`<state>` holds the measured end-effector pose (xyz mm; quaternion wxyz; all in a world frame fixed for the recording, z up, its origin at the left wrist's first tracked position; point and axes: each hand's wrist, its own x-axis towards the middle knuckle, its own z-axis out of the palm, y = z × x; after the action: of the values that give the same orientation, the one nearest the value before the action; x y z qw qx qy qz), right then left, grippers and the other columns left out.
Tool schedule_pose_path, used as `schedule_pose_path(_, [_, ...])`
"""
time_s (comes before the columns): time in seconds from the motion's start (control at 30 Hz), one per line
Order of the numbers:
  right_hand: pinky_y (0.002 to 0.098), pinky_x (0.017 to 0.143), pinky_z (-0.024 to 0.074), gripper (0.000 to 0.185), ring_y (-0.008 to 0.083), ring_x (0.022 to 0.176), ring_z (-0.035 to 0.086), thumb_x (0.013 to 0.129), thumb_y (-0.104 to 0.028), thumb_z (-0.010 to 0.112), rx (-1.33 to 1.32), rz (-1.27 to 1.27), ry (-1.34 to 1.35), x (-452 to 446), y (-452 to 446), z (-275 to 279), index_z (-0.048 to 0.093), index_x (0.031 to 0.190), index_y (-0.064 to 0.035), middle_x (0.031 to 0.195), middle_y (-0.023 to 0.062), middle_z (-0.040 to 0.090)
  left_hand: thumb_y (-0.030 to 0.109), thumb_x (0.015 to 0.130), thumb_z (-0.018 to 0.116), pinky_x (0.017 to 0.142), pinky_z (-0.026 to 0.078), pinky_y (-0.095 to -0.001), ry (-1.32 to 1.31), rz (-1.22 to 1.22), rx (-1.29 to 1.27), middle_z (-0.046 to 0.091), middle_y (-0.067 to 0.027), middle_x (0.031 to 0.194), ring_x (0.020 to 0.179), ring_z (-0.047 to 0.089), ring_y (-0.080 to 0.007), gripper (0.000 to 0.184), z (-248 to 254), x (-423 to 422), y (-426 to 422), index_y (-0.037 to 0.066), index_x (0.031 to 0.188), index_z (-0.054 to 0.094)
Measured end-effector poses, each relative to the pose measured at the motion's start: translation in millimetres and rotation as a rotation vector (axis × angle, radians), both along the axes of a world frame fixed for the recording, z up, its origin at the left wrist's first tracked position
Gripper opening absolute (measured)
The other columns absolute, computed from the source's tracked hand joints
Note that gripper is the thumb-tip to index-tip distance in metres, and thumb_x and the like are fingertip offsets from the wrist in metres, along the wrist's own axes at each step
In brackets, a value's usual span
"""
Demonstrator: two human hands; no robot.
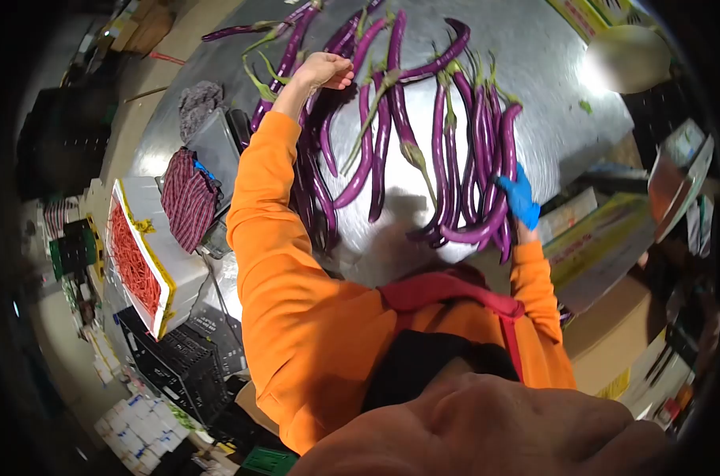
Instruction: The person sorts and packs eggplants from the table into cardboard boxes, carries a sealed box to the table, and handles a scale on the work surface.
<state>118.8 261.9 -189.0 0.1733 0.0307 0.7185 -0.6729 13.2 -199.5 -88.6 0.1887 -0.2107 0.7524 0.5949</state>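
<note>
Long purple eggplants [400, 119] with green stems lie across the metal table in front of me. My left hand [327, 71] is bare and reaches over those at the far left, its fingers curled together; whatever may be in them is hidden. At the right, my right hand [522, 198] wears a blue glove. Its thumb and palm close on the side of a curved eggplant [503, 159] at the outer edge of a bunch. Several more eggplants lie side by side just left of that hand.
The metal table [550, 71] has a grey rag [200, 109] and a checked cloth [190, 198] at its left. A white box of red rubber bands [134, 258] stands nearby, above black crates [181, 365]. Cartons [598, 254] line the right side.
</note>
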Motion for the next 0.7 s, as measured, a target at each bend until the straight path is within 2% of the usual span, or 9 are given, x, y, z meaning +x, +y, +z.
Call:
schedule_pose_path(0.17, [0.0297,0.086,0.0430,0.053,0.0186,0.094,0.055,0.072,-0.007,0.064,-0.044,0.018,-0.066,-5,1,3,0.048,0.122,-0.0008,0.106,0.0099,0.059,0.030,0.083,0.062,0.063,0.053,-0.0309,0.036,-0.260,-0.262,0.065,-0.0097,0.087,0.073,0.064,-0.0199,0.034,0,14,57,-0.001,0.098,0.060])
schedule_pose_path(0.27, [0.0296,0.085,0.0432,0.053,0.0187,0.092,0.056,0.072,-0.008,0.064,-0.064,0.004,-0.044,-5,-3,4,0.048,0.122,-0.0009,0.105,0.0099,0.059,0.034,0.078,0.065,0.070,0.052,-0.0392,0.615,-0.493,-1.081,0.065,-0.0138,0.092,0.078,0.064,-0.0278,0.039,-16,12,87,0.000,0.096,0.061])
schedule_pose_path(0.3, [0.0297,0.085,0.0432,0.053,0.0188,0.091,0.056,0.072,-0.009,0.064,-0.065,-0.001,-0.025,-4,-5,3,0.048,0.121,-0.0009,0.104,0.0099,0.060,0.034,0.078,0.065,0.070,0.052,-0.0392,0.632,-0.500,-1.080,0.065,-0.0138,0.092,0.078,0.064,-0.0278,0.039,-21,7,101,0.000,0.096,0.061])
schedule_pose_path(0.4, [0.0298,0.085,0.0432,0.053,0.0192,0.091,0.056,0.071,-0.011,0.064,-0.034,-0.002,0.007,-3,-7,5,0.049,0.121,-0.0009,0.103,0.0102,0.060,0.028,0.078,0.062,0.077,0.048,-0.0423,0.855,-0.535,-1.291,0.063,-0.0182,0.093,0.087,0.060,-0.0357,0.035,-37,-16,137,0.001,0.101,0.059])
schedule_pose_path(0.43, [0.0299,0.085,0.0431,0.053,0.0195,0.091,0.056,0.071,-0.012,0.064,-0.005,0.010,0.013,-3,-7,7,0.049,0.121,-0.0010,0.103,0.0105,0.060,0.028,0.078,0.062,0.077,0.048,-0.0423,0.869,-0.538,-1.286,0.063,-0.0182,0.093,0.087,0.060,-0.0357,0.035,-51,-26,139,0.001,0.101,0.059])
schedule_pose_path(0.5, [0.0300,0.085,0.0430,0.053,0.0197,0.091,0.056,0.071,-0.013,0.065,0.033,0.009,0.023,-1,-6,11,0.049,0.121,-0.0011,0.103,0.0108,0.060,0.025,0.078,0.061,0.076,0.048,-0.0423,0.667,-0.483,-1.225,0.063,-0.0182,0.093,0.087,0.061,-0.0351,0.033,-81,-50,146,0.000,0.099,0.059])
schedule_pose_path(0.57, [0.0300,0.085,0.0429,0.053,0.0202,0.091,0.057,0.071,-0.016,0.065,0.058,0.025,0.004,0,-4,15,0.050,0.120,-0.0011,0.103,0.0111,0.061,0.024,0.078,0.061,0.075,0.048,-0.0422,0.575,-0.455,-1.185,0.063,-0.0181,0.094,0.087,0.061,-0.0347,0.032,-84,-61,155,0.000,0.098,0.059])
schedule_pose_path(0.63, [0.0301,0.085,0.0428,0.053,0.0204,0.091,0.057,0.071,-0.018,0.065,0.059,0.025,-0.006,-2,3,16,0.051,0.119,-0.0011,0.103,0.0112,0.061,0.023,0.080,0.059,0.076,0.049,-0.0395,0.636,-0.575,-1.062,0.064,-0.0176,0.091,0.086,0.062,-0.0320,0.025,-68,-67,137,0.004,0.096,0.060])
schedule_pose_path(0.7, [0.0301,0.086,0.0428,0.053,0.0206,0.091,0.057,0.071,-0.021,0.065,0.034,0.035,-0.011,-2,3,15,0.052,0.118,-0.0014,0.103,0.0116,0.061,0.021,0.081,0.058,0.073,0.049,-0.0389,0.590,-0.604,-0.844,0.065,-0.0151,0.088,0.084,0.063,-0.0297,0.029,-13,-51,125,0.005,0.105,0.058])
